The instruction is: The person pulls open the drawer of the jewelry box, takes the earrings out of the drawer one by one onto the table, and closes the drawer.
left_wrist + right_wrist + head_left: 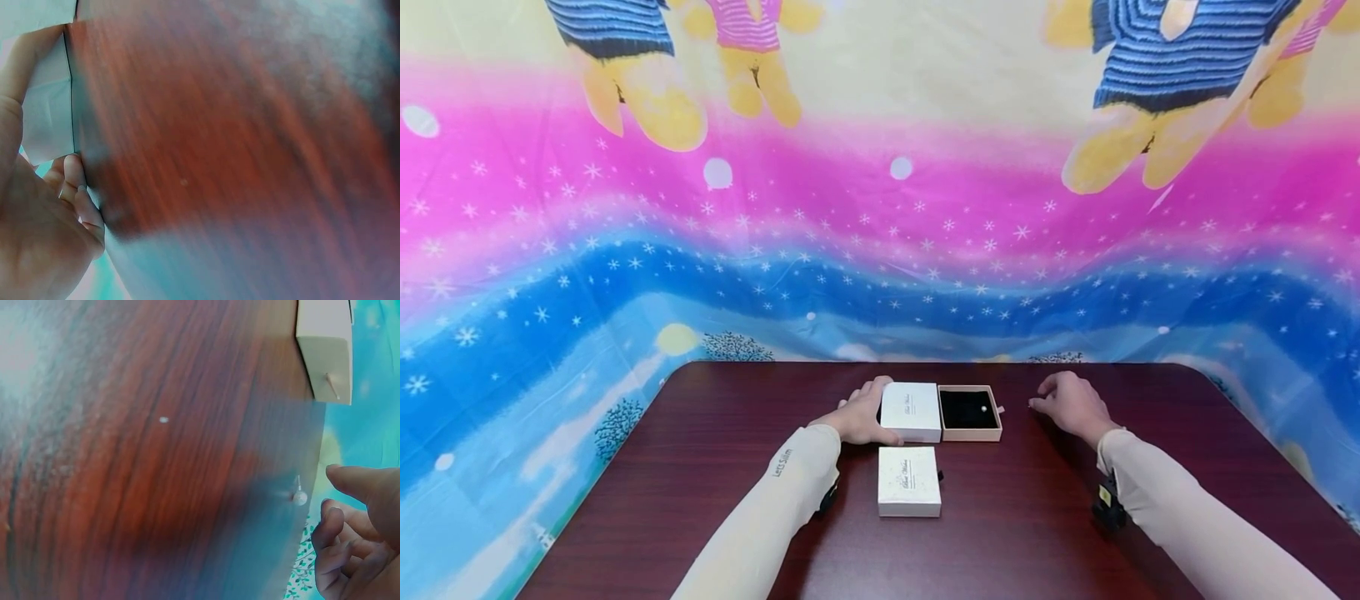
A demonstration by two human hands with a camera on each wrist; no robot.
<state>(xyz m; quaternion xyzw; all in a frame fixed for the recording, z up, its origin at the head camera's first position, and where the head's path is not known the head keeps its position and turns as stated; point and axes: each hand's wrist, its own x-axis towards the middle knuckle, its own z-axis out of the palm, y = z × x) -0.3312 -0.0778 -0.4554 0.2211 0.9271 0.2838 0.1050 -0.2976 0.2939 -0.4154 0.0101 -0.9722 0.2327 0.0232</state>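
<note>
White box (910,412) is clamped from nine o'clock by the left grip (859,417); at three o'clock, the right grip (1071,407) is parted beside a pearl stud (300,497).

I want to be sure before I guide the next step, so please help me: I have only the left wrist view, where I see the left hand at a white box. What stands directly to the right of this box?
Observer: Directly to the right of the white gift box is an uncovered drawer with black lining.
Operator: Thank you. Is there something inside it?
Observer: Yes, one small white pearl shows on the black lining.
Operator: And where is the right hand, please?
Observer: The right hand is to the right of the drawer, clearly apart from it.
</note>
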